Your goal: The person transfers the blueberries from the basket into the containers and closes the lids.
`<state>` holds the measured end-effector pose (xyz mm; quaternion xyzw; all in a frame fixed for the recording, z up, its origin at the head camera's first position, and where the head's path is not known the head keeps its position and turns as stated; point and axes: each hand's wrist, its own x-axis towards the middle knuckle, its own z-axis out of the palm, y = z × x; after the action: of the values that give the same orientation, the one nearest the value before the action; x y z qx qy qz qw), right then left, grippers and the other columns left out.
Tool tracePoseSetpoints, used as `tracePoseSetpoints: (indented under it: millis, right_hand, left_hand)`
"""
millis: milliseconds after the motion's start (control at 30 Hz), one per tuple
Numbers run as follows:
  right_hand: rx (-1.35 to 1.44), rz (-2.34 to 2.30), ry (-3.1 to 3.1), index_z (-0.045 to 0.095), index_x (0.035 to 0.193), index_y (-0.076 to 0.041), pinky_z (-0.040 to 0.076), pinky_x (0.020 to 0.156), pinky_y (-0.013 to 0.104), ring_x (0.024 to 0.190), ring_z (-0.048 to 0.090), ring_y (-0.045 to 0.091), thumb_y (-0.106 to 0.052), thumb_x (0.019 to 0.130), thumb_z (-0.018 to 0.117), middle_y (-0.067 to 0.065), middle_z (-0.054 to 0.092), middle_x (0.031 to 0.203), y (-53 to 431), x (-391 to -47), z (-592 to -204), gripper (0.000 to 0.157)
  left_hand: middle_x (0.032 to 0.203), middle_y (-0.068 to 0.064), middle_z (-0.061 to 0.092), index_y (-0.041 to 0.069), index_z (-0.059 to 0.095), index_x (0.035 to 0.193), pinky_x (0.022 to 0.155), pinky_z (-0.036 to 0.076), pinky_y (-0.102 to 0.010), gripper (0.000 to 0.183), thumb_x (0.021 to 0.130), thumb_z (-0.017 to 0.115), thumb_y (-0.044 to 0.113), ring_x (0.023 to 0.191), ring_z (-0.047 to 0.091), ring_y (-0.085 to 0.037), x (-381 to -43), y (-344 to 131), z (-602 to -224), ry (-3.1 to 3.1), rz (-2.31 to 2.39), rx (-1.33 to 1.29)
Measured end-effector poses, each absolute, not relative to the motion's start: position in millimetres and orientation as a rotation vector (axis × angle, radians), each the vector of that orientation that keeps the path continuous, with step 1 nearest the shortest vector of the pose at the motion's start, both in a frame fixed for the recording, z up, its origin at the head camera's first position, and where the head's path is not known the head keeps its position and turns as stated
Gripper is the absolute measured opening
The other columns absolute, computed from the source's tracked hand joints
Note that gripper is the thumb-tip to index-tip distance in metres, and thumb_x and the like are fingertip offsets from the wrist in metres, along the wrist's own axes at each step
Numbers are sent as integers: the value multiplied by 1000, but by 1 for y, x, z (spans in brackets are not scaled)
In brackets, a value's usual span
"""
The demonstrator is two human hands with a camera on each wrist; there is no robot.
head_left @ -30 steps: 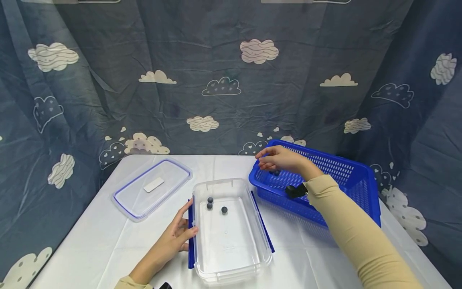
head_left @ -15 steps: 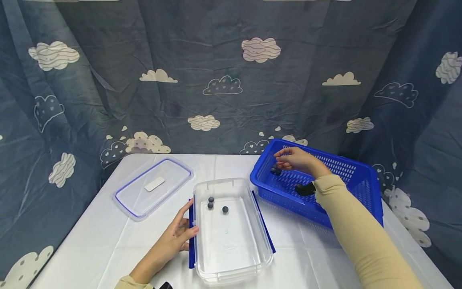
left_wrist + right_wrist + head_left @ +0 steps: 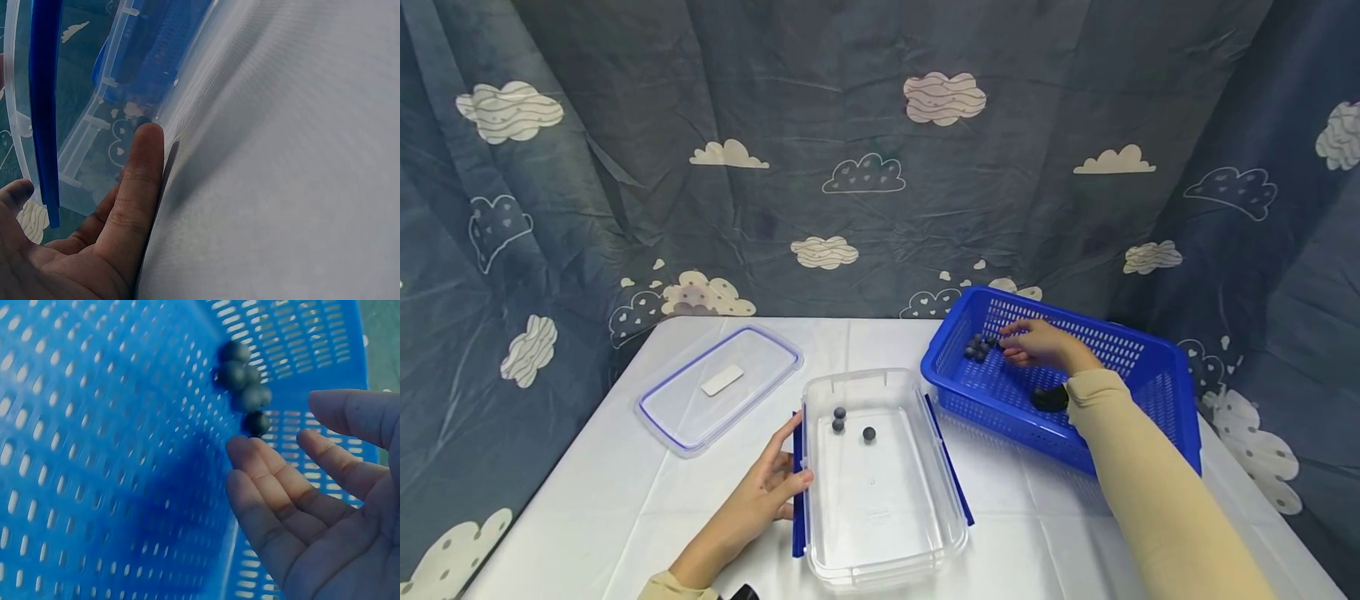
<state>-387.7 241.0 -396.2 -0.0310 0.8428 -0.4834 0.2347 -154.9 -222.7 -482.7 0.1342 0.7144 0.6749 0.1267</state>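
Note:
My left hand (image 3: 752,500) holds the side of a clear plastic food container (image 3: 880,517), its thumb over the rim. In the left wrist view, a blue latch flap (image 3: 45,112) stands between the thumb and the fingers (image 3: 131,200). Three small dark balls, blueberry-like (image 3: 869,434), lie inside towards the far end. My right hand (image 3: 1041,343) is inside the blue perforated basket (image 3: 1007,425), its fingers loosely bent and holding nothing. Close by its fingertips several more dark balls (image 3: 234,375) cluster at one end of the basket; the nearest is just beyond them.
A clear lid (image 3: 685,417) with a blue seal and a white label lies on the white table (image 3: 587,525) at the left. Cloud-printed dark cloth (image 3: 865,83) hangs behind and along both sides. The basket stands close to the container's right side.
My right hand has moved right and lower into the basket, uncovering more of the dark balls. The left hand and the container have stayed in place.

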Motion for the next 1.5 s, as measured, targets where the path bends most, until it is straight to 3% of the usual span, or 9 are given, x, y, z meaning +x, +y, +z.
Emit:
tracePoseSetpoints:
  millis: [333, 633, 1333, 1500]
  right_hand:
    - [-71, -1156, 2373, 26, 163, 11, 60, 91, 35, 97, 68, 15, -16, 114, 49, 16, 64, 117, 246, -388, -399, 60]
    - [-52, -1092, 2402, 28, 162, 12, 57, 101, 44, 100, 67, 19, -16, 114, 48, 12, 66, 112, 246, -391, -401, 59]
    - [-74, -1130, 2409, 30, 158, 16, 53, 69, 19, 69, 58, 2, -8, 111, 52, -4, 57, 80, 238, -400, -409, 57]
    - [-94, -1078, 2450, 34, 156, 15, 51, 65, 19, 64, 58, 2, -8, 109, 56, -7, 58, 71, 231, -402, -408, 57]
  left_hand:
    - [134, -33, 50, 38, 9, 173, 82, 68, -44, 83, 110, 60, 21, 110, 67, -28, -156, -223, -481, 2095, 1949, 383]
    - [134, -33, 49, 37, 8, 173, 83, 68, -44, 84, 110, 59, 20, 110, 67, -29, -156, -222, -478, 2085, 1947, 388]
    - [134, -34, 50, 37, 8, 173, 81, 68, -43, 83, 110, 60, 21, 110, 67, -29, -157, -223, -478, 2094, 1938, 379]
    - [135, -34, 50, 37, 8, 173, 81, 68, -44, 84, 110, 60, 20, 110, 68, -29, -156, -223, -480, 2087, 1949, 366]
